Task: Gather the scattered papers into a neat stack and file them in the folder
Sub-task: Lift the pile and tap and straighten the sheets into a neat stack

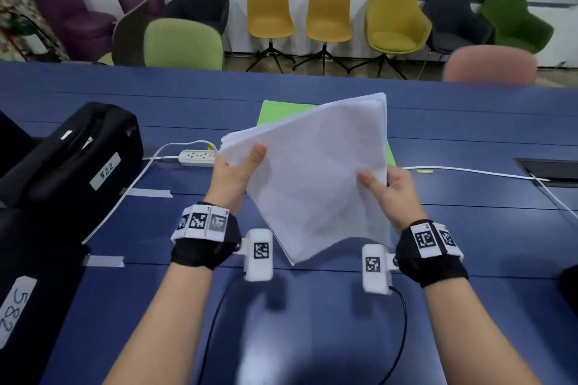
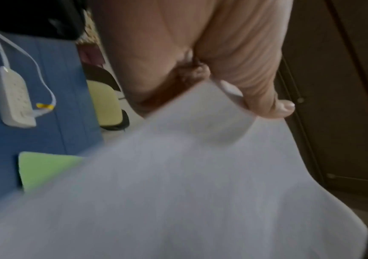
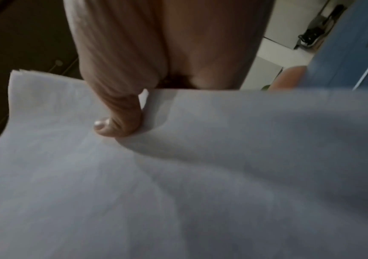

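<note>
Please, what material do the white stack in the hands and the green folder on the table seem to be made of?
White stack: thin matte paper; it bends and sags between the left hand and the right hand, with separate sheet edges showing at one corner. Green folder: it lies flat on the blue table; probably plastic or card, I cannot tell which.

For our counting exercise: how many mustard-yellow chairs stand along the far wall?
3: two armless mustard-yellow chairs side by side, and one yellow armchair to their right. More may be hidden off-frame.

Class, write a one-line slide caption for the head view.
Both hands, left and right, hold the paper stack above the green folder.
</note>
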`<state>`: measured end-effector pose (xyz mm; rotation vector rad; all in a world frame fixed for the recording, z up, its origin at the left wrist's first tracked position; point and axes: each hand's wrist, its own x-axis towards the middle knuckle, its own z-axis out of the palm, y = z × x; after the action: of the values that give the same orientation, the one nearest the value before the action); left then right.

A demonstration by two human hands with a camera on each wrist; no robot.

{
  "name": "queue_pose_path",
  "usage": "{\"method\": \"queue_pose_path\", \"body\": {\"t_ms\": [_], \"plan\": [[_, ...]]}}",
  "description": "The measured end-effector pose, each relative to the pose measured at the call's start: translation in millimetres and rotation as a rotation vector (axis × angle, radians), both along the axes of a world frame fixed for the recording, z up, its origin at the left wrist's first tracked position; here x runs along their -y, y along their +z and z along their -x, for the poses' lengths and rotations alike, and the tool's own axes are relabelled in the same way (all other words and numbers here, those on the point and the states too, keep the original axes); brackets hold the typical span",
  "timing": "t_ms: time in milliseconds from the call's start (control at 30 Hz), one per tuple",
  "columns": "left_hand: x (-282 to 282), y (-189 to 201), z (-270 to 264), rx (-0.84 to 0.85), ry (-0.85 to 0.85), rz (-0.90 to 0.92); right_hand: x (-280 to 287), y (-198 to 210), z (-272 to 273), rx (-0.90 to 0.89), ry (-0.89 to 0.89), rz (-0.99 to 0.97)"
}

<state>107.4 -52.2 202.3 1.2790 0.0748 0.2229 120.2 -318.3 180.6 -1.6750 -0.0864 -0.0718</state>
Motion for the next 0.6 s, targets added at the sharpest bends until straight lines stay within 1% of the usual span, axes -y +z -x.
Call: {"method": "queue_pose_path", "body": {"t_ms": [67,133,167,233,300,367,433,467,567,600], "plan": [[13,-10,7,-0.02,0.007,-0.014,-7,-7,7,-0.055,0.058,-0.02],[22,-30,15,-0.109,0.002,-0.117,-10,-21,12,-0.138,0.104,0.008],[26,-41,20,-0.162,-0.007,-0.165,-11,-27,15,-0.155,0.112,0.003],[30,-53,27,-0.232,-0.017,-0.183,-12,-32,19,-0.124,0.097,-0.015],[34,-54,29,-0.248,0.038,-0.109,-14,-27,23,-0.075,0.041,-0.038],[40,-47,29,-0.273,0.107,-0.025,-15,-26,25,-0.105,-0.034,-0.139],[48,-40,29,-0.283,0.142,0.007,-17,-27,24,-0.13,-0.115,-0.217],[51,-37,29,-0.273,0.136,0.003,-19,-25,24,-0.123,-0.14,-0.216],[49,-38,26,-0.254,0.16,-0.002,-25,-14,27,-0.048,-0.141,-0.158],[48,-38,25,-0.216,0.161,-0.011,-26,-13,27,-0.03,-0.133,-0.151]]}}
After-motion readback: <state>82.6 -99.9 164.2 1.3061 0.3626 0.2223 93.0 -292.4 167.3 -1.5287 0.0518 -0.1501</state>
